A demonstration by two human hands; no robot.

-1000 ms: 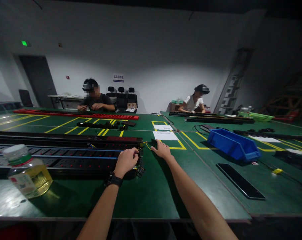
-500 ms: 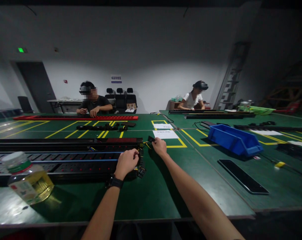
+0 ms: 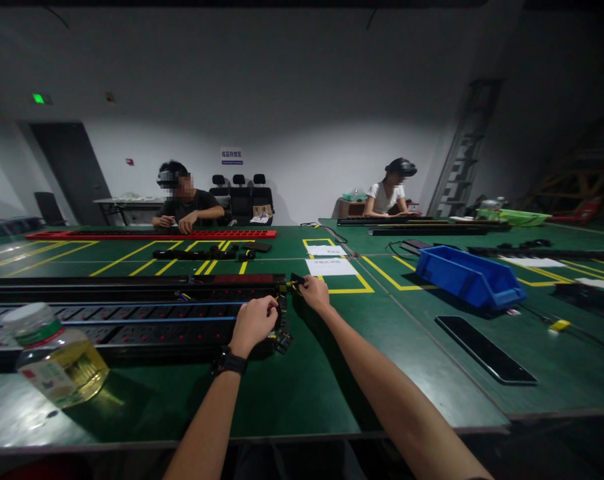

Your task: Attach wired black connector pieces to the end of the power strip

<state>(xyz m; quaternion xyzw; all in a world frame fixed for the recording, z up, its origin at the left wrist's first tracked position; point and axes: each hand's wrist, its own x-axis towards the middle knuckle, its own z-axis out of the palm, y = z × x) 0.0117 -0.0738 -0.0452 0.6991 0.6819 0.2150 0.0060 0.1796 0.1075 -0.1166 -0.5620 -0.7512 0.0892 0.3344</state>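
Note:
Long black power strips [image 3: 177, 333] with rows of sockets and small red dots lie side by side on the left of the green table. My left hand [image 3: 255, 323] rests over their right-hand ends, fingers curled down onto them; the fingertips are partly hidden. Just past those ends, my right hand [image 3: 315, 293] pinches a small black end piece [image 3: 297, 277]. Yellow-green wires [image 3: 291, 287] run between this piece and the strip end. Below my left hand, another small black end piece [image 3: 283, 343] hangs at the strips' corner.
A bottle of yellow liquid [image 3: 62, 360] stands front left. To the right are a blue bin [image 3: 467, 280] and a black phone [image 3: 485, 350]. Paper sheets [image 3: 331, 267] lie ahead. Two people work across the table, one at a red rail [image 3: 242, 234].
My right hand has shifted slightly left with the black end piece, bringing it closer to the strip end. My left hand stays in place.

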